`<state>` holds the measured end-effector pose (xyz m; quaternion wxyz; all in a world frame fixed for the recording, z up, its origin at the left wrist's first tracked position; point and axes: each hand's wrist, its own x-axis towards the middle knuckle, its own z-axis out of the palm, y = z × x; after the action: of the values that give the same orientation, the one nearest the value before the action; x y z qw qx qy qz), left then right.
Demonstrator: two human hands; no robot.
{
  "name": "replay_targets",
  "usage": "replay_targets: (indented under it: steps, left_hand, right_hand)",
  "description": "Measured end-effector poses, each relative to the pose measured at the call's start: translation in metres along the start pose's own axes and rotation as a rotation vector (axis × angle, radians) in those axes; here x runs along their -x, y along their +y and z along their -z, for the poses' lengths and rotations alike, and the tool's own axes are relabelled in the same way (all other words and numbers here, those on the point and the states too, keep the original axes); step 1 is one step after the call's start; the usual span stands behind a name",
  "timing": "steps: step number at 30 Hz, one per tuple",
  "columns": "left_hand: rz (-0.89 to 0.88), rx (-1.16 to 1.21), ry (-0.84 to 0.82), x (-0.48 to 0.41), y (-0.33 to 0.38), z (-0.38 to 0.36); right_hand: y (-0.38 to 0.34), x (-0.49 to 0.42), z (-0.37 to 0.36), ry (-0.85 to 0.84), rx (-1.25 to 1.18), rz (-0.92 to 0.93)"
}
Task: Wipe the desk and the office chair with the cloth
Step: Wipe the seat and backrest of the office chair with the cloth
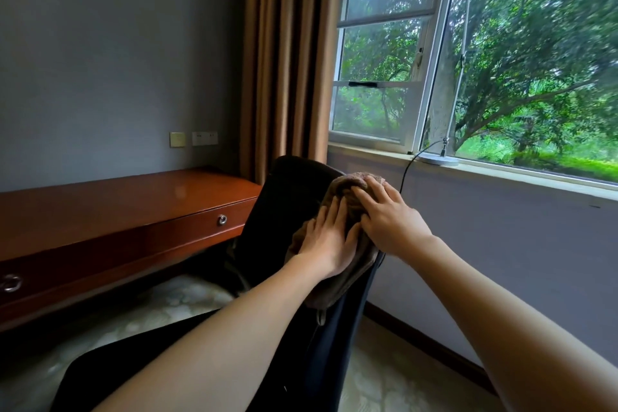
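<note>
A brown cloth (pixel 337 288) is draped over the top of the black office chair's backrest (pixel 284 211) in the middle of the view. My left hand (pixel 329 239) lies flat on the cloth with straight fingers, pressing it against the backrest. My right hand (pixel 388 214) rests just above and to the right, its fingers spread over the cloth's upper fold. The chair's black seat (pixel 140 365) shows at the lower left. The reddish wooden desk (pixel 110 207) stands to the left against the grey wall.
The desk has drawers with round metal pulls (pixel 222 219). Brown curtains (pixel 287 53) hang behind the chair. An open window (pixel 434 53) fills the right, with a lamp base (pixel 438 160) and its black cord on the sill. Pale patterned floor lies below.
</note>
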<state>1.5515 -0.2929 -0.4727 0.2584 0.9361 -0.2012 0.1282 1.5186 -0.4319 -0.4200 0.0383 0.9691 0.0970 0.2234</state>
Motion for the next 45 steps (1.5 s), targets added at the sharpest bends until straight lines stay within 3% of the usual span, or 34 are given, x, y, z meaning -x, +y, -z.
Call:
replay_targets:
  steps: [9, 18, 27, 45]
  left_hand:
    - [-0.073, 0.048, 0.121, 0.021, -0.002, -0.012]
    - [-0.106, 0.069, 0.061, 0.002, -0.035, -0.01]
    - [-0.113, -0.177, 0.048, -0.03, -0.081, -0.006]
    - [-0.362, -0.427, 0.16, -0.1, -0.176, -0.001]
  right_hand:
    - [-0.005, 0.021, -0.007, 0.109, -0.001, -0.054]
    - [-0.013, -0.016, 0.007, 0.067, 0.195, 0.008]
    - [-0.023, -0.048, -0.032, 0.176, 0.403, 0.143]
    - [-0.05, -0.11, -0.127, 0.525, 0.338, 0.115]
